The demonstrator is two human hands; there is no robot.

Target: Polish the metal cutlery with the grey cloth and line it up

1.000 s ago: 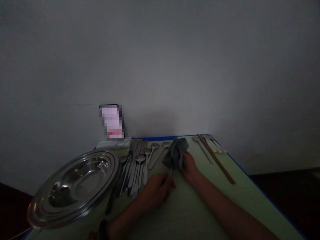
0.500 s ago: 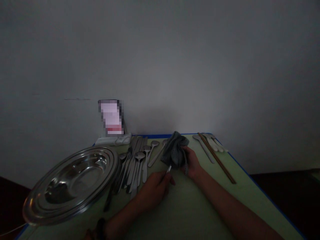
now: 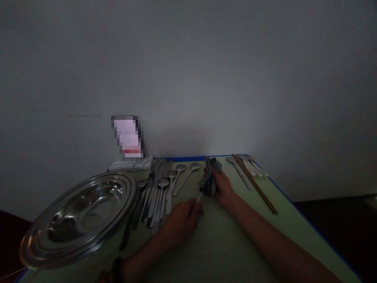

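My left hand (image 3: 182, 220) is closed around the handle of a thin metal piece of cutlery (image 3: 199, 197). The far end of that piece goes into a bunched grey cloth (image 3: 208, 184), so its kind is hidden. My right hand (image 3: 225, 188) grips the cloth, pinching it about the hidden end. Left of my hands lies a crowded group of metal spoons and other cutlery (image 3: 159, 196). One spoon (image 3: 187, 179) rests apart at that group's right side, close to the cloth.
A large stack of shiny steel dishes (image 3: 32, 251) stands at the left. To the right lie a metal spoon (image 3: 240, 173), brown chopsticks (image 3: 256, 186) and white-handled cutlery (image 3: 253, 167). A phone (image 3: 128, 135) leans against the wall behind a white packet (image 3: 131, 164).
The cloth has been gathered more tightly and folded narrower in my right hand, uncovering the spoon behind it. My left hand keeps its hold on the handle. The view has shifted slightly.
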